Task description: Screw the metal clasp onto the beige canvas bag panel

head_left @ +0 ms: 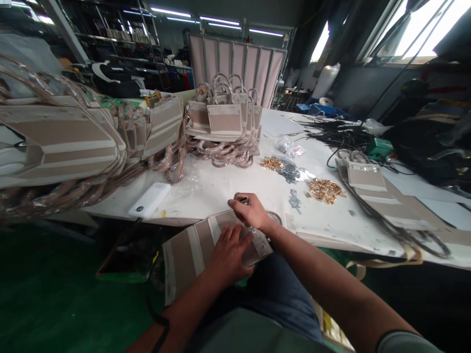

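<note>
A beige and brown striped bag panel (200, 245) slants across my lap against the table edge, with part of a clear-wrapped handle (275, 216) showing behind my right wrist. My left hand (230, 252) holds the panel, fingers laid over its face and thumb near the lower edge. Just above it, my right hand (252, 211) is closed in a fist over the panel's upper end. A small dark end pokes out of that fist; the rest is hidden by my fingers. Shiny metal bits (252, 229) sit on the panel between my hands.
Gold-coloured fittings (326, 190) and flat silver pieces (289, 171) lie in heaps on the white table (221, 184). Stacked bag panels (224, 117) stand behind, more (73, 137) at left. A white power bank (150, 200) rests near the edge. Panels (390, 196) lie at right.
</note>
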`<state>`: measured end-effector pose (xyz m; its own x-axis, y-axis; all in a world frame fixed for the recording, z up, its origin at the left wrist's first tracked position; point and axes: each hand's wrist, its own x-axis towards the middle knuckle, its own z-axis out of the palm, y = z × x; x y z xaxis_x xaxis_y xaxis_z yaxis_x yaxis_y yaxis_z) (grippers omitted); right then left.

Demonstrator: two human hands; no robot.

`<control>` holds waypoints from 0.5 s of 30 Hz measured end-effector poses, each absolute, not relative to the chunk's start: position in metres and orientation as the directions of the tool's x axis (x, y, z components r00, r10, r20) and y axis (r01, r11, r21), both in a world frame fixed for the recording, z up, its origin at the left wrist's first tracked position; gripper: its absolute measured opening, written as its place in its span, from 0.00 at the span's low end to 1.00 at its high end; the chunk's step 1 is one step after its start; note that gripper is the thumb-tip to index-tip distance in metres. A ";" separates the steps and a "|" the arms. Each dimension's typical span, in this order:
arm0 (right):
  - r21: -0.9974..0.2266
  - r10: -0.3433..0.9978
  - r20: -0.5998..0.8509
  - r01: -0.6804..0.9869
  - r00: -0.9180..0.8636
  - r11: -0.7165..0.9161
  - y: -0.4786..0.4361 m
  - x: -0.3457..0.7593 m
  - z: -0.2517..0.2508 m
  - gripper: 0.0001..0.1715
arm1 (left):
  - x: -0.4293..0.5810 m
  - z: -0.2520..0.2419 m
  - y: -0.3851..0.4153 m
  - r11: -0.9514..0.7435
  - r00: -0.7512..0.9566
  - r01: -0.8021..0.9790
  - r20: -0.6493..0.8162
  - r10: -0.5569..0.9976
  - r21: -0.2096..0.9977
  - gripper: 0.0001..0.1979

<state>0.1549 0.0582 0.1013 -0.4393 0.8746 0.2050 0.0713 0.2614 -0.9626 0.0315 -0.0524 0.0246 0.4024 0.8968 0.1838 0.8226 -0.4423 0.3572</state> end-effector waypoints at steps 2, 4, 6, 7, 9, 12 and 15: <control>-0.942 0.827 0.227 0.101 -0.514 0.321 0.055 0.153 0.101 0.27 | 0.031 0.028 -0.052 -0.435 0.398 0.818 0.177 0.900 0.375 0.42; -0.914 0.786 0.237 0.142 -0.571 0.379 0.051 0.152 0.099 0.26 | 0.031 0.032 -0.052 -0.441 0.402 0.807 0.181 0.897 0.393 0.41; -0.889 0.750 0.227 0.181 -0.622 0.420 0.048 0.153 0.096 0.25 | 0.030 0.036 -0.053 -0.451 0.406 0.792 0.196 0.893 0.411 0.40; -0.879 0.736 0.219 0.197 -0.640 0.433 0.047 0.155 0.095 0.24 | 0.030 0.037 -0.053 -0.453 0.406 0.786 0.201 0.891 0.420 0.41; -0.870 0.742 0.223 0.214 -0.632 0.444 0.046 0.159 0.093 0.24 | 0.030 0.038 -0.054 -0.453 0.409 0.778 0.195 0.891 0.436 0.43; -0.894 0.806 0.248 0.194 -0.537 0.404 0.048 0.167 0.095 0.24 | 0.030 0.036 -0.053 -0.444 0.416 0.780 0.166 0.894 0.441 0.45; -0.959 0.884 0.224 0.070 -0.411 0.275 0.051 0.173 0.099 0.27 | 0.029 0.033 -0.051 -0.431 0.413 0.792 0.141 0.900 0.431 0.43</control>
<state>0.1735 0.0506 0.0986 -0.4106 0.8840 0.2237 0.0697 0.2750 -0.9589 0.0295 -0.0513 0.0325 0.4130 0.8997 0.1415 0.7924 -0.4315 0.4313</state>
